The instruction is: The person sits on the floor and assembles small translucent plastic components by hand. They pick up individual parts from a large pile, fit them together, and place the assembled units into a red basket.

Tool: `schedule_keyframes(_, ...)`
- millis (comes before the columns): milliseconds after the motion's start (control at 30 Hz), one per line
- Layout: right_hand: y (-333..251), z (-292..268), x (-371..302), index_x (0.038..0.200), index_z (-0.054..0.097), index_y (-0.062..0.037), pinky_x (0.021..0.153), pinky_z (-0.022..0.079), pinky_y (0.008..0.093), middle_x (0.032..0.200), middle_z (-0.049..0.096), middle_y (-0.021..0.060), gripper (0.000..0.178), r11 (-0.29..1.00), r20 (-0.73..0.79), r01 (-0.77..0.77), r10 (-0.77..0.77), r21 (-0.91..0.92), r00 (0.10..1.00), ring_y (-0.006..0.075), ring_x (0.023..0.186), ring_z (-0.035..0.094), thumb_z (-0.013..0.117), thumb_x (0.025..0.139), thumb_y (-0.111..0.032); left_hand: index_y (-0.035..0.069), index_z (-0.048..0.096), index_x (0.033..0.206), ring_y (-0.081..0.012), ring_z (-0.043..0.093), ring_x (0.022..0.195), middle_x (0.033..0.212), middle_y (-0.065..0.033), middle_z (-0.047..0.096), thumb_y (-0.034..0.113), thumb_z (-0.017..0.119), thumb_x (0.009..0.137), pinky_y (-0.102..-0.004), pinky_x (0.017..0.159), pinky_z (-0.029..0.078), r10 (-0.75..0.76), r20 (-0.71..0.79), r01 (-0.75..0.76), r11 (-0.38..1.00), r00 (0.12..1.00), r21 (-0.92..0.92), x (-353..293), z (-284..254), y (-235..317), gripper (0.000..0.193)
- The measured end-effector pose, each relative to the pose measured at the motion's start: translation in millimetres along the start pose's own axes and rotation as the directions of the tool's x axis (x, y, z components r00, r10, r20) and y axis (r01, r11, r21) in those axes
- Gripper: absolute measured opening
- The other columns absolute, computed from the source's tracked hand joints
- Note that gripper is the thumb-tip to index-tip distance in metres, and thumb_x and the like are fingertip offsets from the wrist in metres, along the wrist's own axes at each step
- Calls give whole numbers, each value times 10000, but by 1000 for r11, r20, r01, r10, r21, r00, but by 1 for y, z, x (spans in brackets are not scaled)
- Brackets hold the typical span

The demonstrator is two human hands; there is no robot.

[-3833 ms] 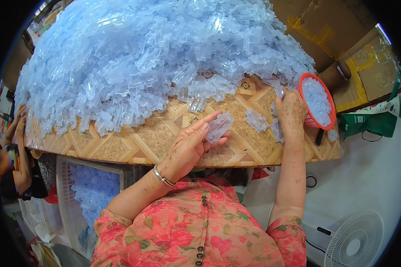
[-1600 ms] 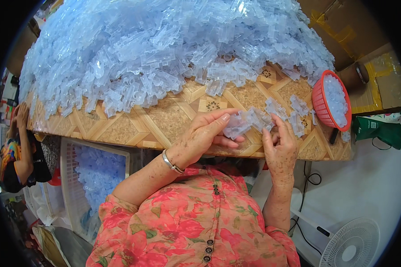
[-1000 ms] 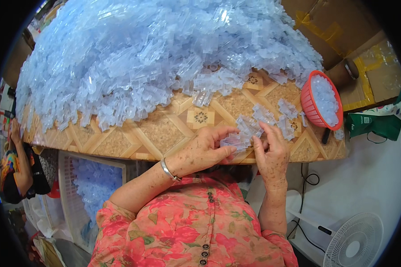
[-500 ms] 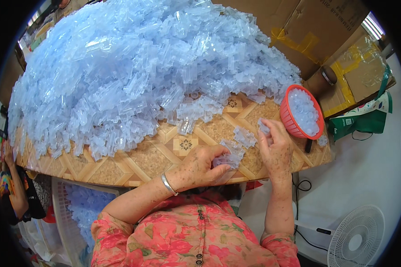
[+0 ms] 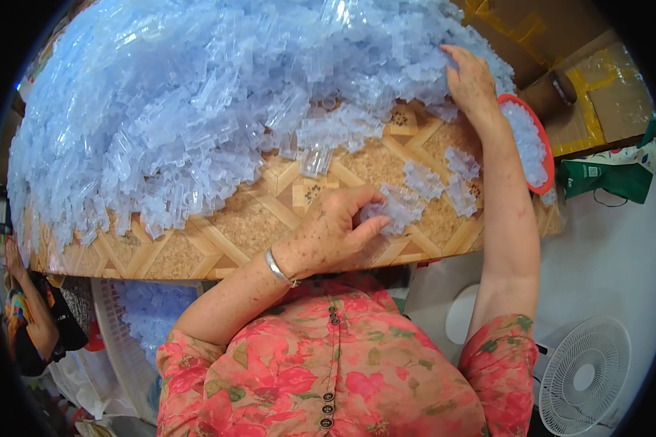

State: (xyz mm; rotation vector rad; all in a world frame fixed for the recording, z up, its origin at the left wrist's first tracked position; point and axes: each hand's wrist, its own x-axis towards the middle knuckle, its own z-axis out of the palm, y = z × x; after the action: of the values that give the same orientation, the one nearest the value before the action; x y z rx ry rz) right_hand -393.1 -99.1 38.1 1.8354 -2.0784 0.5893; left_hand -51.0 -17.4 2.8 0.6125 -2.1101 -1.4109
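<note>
A large heap of clear, bluish plastic pieces [image 5: 197, 109], many shaped like small rectangular tubes, covers the far and left side of the table. My left hand [image 5: 339, 226], with a silver bangle at the wrist, is closed round several clear plastic pieces [image 5: 399, 207] near the front edge. My right hand [image 5: 475, 84] reaches out to the heap's right edge, thumb and forefinger apart; nothing shows between them. Between the hands lie more loose clear pieces [image 5: 423, 180]. The red plastic basket [image 5: 547, 171], filled with small translucent pieces, stands right of my right forearm, which partly covers it.
The wood-patterned table [image 5: 233, 226] has a curved front edge. Taped cardboard boxes [image 5: 616, 91], a brown cylinder [image 5: 550, 93] and a green bag [image 5: 612, 178] are at the right. A white fan [image 5: 584, 375] stands below. A crate of clear pieces [image 5: 116, 313] and another person's arm [image 5: 33, 306] are at lower left.
My right hand has moved away from beside the left hand, up to the heap's right edge. More loose pieces lie on the table where it was. My left hand stays closed round its pieces.
</note>
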Motion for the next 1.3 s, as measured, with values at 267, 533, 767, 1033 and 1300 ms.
schedule_keyframes(267, 3, 2, 10, 1380, 612, -185, 1105, 425, 445, 1361, 635, 111, 471, 996, 120, -36, 46, -83, 992, 357, 1245, 540, 527, 919, -134, -29, 671, 1168, -107, 627, 542, 666, -62, 648, 233, 488, 1077, -270, 512, 497, -83, 108, 94, 991, 991, -99, 5, -10, 9, 332)
schedule_keyframes(533, 4, 1, 10, 1346, 644, -201, 1059, 454, 462, 1282, 674, 116, 382, 994, 76, -101, 105, -51, 992, 348, 1224, 569, 556, 979, -256, -24, 670, 1148, -99, 617, 554, 671, -50, 636, 247, 494, 1077, -266, 510, 492, -90, 71, 97, 990, 993, -100, 4, -9, 6, 330)
schedule_keyframes(767, 2, -9, 1, 1309, 671, -122, 909, 518, 420, 1116, 733, 168, 365, 981, -55, -149, 157, 126, 986, 343, 994, 677, 541, 1015, -294, -17, 670, 1088, -74, 598, 615, 722, -27, 614, 161, 686, 958, -258, 559, 496, -80, 61, 81, 997, 995, -19, 3, -5, 3, 221)
schedule_keyframes(1033, -69, -67, -72, 1287, 632, 8, 677, 535, 254, 1054, 742, 95, 376, 125, 355, -425, 371, 897, 858, 115, 766, 655, 515, 1067, -273, -1, 653, 991, -69, 577, 628, 730, -20, 606, 92, 738, 893, -251, 571, 489, -56, 24, 56, 998, 998, 8, 4, -3, 1, 160)
schedule_keyframes(1300, -113, -75, -140, 1265, 556, 17, 639, 601, 288, 1090, 721, 155, 336, -135, 458, -439, 333, 888, 824, 224, 856, 743, 525, 1066, -251, 24, 554, 1022, -85, 664, 708, 788, -14, 646, 120, 658, 978, -229, 587, 541, -177, 135, 206, 949, 975, -240, 2, -6, -7, 149)
